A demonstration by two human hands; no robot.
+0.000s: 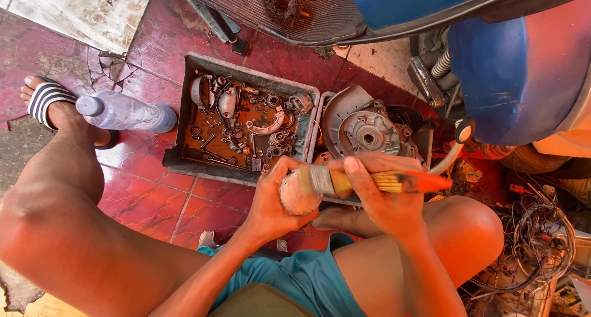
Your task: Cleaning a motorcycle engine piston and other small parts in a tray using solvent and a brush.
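Observation:
My left hand (271, 200) grips a round, pale, grimy metal part (297, 197) from below, in front of my knees. My right hand (385, 197) holds a paintbrush (369, 181) with an orange-tipped wooden handle; its bristles rest on the top of the round part. Both hands hover just over the near edge of a grey tray (184, 126) filled with several small oily engine parts, nuts and rings.
A second tray holds a large round engine casing (366, 129). A plastic water bottle (123, 111) lies by my left foot in a striped sandal (46, 95). A blue scooter body (511, 64) looms at the upper right; tangled wires (535, 243) lie at the right.

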